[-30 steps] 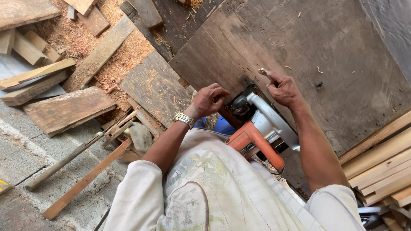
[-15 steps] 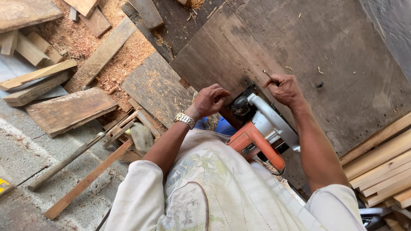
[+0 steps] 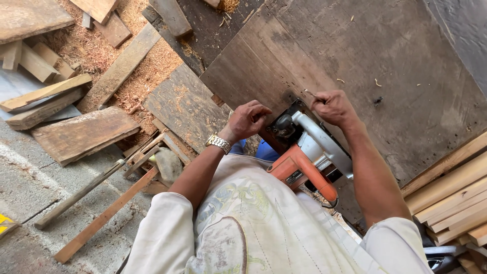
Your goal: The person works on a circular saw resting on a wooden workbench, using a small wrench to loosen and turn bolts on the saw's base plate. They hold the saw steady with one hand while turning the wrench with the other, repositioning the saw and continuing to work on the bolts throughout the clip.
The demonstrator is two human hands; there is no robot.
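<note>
An orange and grey circular saw [image 3: 304, 152] sits upside down against the near edge of a large dark wooden board [image 3: 365, 66]. My left hand [image 3: 249, 117], with a metal watch on the wrist, rests with curled fingers on the board's edge beside the saw's base. My right hand [image 3: 331, 106] is closed on a thin metal tool [image 3: 309, 93] whose tip pokes out over the board just above the saw's grey guard. The tool's lower end is hidden in my fist.
Planks and offcuts [image 3: 83, 133] lie on sawdust [image 3: 147, 76] at the left. A long wooden handle [image 3: 81, 193] and a slat [image 3: 104, 218] rest on the concrete floor. Pale stacked boards [image 3: 451, 198] stand at the right.
Both hands stay at the saw. My right hand has shifted slightly with the thin tool, and my left hand has barely moved.
</note>
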